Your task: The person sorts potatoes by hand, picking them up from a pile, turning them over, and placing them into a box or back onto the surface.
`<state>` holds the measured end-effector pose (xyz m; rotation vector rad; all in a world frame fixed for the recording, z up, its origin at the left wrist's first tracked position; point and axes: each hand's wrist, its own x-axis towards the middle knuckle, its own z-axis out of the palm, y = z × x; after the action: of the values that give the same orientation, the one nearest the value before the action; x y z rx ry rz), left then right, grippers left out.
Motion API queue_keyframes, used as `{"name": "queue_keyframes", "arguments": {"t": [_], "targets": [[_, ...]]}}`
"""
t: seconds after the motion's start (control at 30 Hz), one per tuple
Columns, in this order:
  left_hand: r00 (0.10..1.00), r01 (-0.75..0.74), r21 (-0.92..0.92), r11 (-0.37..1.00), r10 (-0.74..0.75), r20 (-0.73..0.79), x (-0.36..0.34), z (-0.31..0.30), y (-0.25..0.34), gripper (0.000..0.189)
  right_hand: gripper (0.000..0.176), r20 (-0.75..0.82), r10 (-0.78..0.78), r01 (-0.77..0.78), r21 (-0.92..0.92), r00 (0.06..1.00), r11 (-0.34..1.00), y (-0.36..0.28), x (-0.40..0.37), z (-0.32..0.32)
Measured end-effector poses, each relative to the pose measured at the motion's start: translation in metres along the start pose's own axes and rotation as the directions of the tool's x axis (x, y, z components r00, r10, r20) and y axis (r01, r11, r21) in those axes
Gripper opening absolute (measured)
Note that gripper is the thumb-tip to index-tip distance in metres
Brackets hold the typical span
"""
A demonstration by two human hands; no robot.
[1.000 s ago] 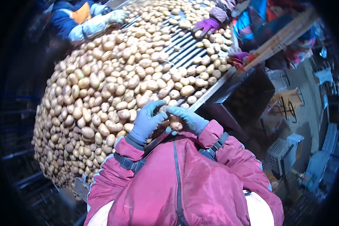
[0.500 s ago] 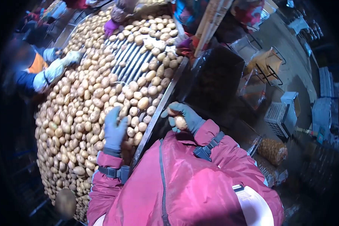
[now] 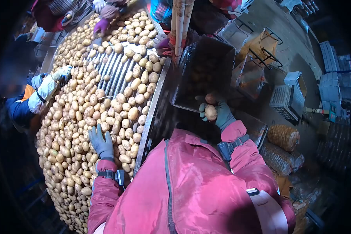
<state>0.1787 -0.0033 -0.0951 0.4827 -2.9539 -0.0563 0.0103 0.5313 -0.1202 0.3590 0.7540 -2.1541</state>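
While my left hand [image 3: 101, 143] lies palm down over the heap of potatoes [image 3: 66, 156], its gloved fingers parted, my right hand [image 3: 222, 115] curls around two potatoes [image 3: 211, 112], one above the other. The lower one is roundish and pale tan, brightly lit, with faint darker mottling on its skin; the upper one looks browner and slightly reddish, partly in shade. I have them against my palm with my fingertips bent round their far side, at the near edge of a dark, open box [image 3: 183, 97]. Whether they are above its rim or just in front, I cannot tell. More potatoes show dimly inside it.

Under my left fingers the heap is yellowish to light brown, some potatoes round, others oblong, several blotched with dirt. I cannot tell whether those fingers press on any one of them. Farther up, bare slats [image 3: 109, 72] show between the potatoes, and a straight metal edge [image 3: 154, 105] borders the heap on my right.
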Motion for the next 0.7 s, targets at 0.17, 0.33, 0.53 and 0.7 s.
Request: {"name": "queue_keyframes", "arguments": {"t": [0.17,0.33,0.53,0.7], "targets": [[0.999,-0.013,-0.037,0.999,0.011,-0.051,-0.001,0.002,0.001,0.059,0.085,0.055,0.005,-0.016,0.203,0.998,0.979,0.018,-0.003,0.038],[0.997,-0.014,-0.076,0.997,0.008,-0.070,-0.004,0.007,0.001,0.059,0.088,0.058,0.002,-0.010,0.145,0.998,0.989,0.047,0.004,0.052],[0.996,-0.017,-0.159,0.987,0.003,-0.086,-0.002,0.003,0.005,0.058,0.062,0.013,-0.107,0.106,0.078,0.994,0.991,0.085,-0.010,0.076],[0.993,-0.059,-0.147,0.987,0.043,-0.111,-0.002,0.009,0.001,0.058,0.060,-0.025,-0.201,0.190,-0.230,0.979,0.954,0.105,-0.023,0.087]]}}
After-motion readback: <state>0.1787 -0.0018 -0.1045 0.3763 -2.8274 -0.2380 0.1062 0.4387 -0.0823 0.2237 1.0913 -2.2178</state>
